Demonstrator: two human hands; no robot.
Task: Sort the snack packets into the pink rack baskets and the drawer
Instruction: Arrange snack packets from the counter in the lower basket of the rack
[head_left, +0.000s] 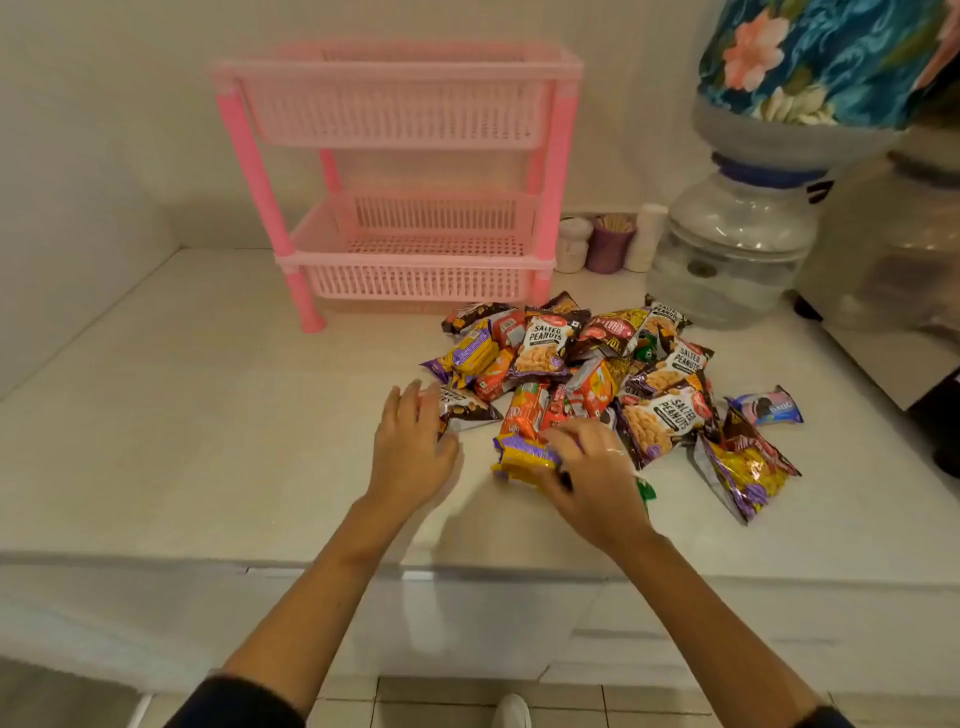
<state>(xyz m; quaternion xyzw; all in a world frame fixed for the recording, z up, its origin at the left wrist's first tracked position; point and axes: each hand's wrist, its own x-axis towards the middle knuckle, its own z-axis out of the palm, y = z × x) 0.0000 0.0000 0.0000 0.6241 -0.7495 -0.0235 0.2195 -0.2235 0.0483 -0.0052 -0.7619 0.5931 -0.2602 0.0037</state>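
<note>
A pile of several snack packets (597, 374) lies on the white counter (208, 415), to the right of a pink two-tier rack (405, 182). Both rack baskets look empty. My left hand (410, 447) lies flat with straight fingers, touching a brown and silver packet (470, 410) at the pile's left edge. My right hand (592, 478) curls its fingers round a yellow and purple packet (519, 460) at the front of the pile. Salted peanuts packets (545, 343) and an Oreo packet (769, 408) show in the heap. A white drawer front (467, 623) sits under the counter edge.
A large water dispenser jar (737, 249) with a floral-covered bottle (821, 57) stands at the back right. Small cups and jars (608, 244) stand beside the rack. A wall borders the counter on the left. Tiled floor and a white shoe (511, 712) show below.
</note>
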